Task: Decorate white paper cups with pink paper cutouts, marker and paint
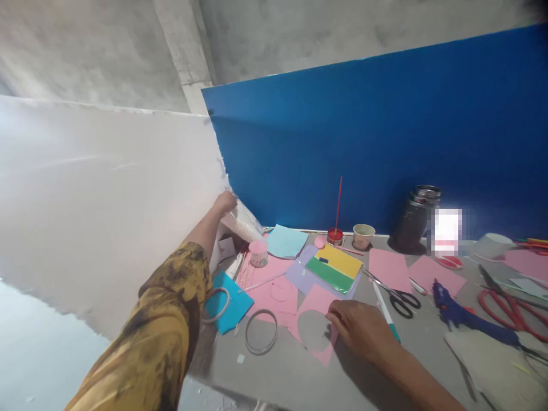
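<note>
My left hand (225, 202) reaches to the back left corner, its fingers curled round the upper end of a long white ribbed pack (246, 221), which looks like a stack of cups in clear wrap and leans at a slant. Near the table's front, my right hand (357, 325) is closed, with its fingertips on the edge of a pink paper sheet (317, 298) that has a large round hole cut in it. Just left of that sheet lies a grey ring (261, 350). A second ring (229, 305) rests on blue paper (231, 279).
Black-handled scissors (402, 302), a white marker (385, 311), a blue glue gun (471, 322) and red-handled scissors (514, 311) lie to the right. Behind stand a small paper cup (363, 236) and a dark flask (415, 220). A blue board (363, 131) closes off the back.
</note>
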`<action>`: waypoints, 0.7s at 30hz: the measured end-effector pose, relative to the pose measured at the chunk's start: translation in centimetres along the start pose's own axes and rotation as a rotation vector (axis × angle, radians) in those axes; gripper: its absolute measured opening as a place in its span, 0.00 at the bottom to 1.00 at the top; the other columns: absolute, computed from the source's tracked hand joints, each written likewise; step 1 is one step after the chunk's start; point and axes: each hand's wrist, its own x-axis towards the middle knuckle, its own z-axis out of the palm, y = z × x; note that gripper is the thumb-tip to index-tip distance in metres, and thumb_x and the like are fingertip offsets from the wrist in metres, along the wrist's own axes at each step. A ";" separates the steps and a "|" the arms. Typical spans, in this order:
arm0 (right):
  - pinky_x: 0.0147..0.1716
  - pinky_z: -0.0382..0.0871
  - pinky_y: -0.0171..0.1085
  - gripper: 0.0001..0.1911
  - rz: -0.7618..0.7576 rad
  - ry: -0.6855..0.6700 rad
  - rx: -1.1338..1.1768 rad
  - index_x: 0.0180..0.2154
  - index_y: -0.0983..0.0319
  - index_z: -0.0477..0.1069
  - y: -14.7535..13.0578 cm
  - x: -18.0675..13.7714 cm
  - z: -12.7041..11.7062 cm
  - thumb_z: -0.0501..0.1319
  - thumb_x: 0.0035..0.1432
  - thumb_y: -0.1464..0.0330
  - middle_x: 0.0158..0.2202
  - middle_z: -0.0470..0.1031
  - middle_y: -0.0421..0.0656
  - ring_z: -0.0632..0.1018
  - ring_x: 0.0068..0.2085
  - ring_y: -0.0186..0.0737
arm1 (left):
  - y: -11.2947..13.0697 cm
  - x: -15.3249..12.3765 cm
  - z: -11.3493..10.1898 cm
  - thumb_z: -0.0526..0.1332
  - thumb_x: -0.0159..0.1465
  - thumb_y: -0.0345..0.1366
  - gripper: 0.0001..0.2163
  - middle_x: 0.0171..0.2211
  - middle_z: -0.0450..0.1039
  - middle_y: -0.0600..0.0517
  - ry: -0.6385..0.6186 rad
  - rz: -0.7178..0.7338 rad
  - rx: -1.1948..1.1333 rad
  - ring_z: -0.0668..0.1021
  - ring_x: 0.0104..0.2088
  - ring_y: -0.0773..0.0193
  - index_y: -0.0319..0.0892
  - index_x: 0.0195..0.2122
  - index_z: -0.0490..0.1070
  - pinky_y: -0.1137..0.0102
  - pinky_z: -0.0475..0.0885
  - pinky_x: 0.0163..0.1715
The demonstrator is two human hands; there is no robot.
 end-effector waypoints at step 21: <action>0.33 0.54 0.38 0.14 0.046 -0.069 0.158 0.33 0.60 0.76 1.6 1.3 2.4 0.54 0.68 0.68 0.37 0.82 0.43 0.80 0.39 0.42 | -0.1 2.8 0.6 0.66 0.51 0.26 0.07 0.27 0.78 0.42 0.031 -0.169 -0.018 0.80 0.30 0.53 0.32 0.33 0.74 0.65 0.72 0.32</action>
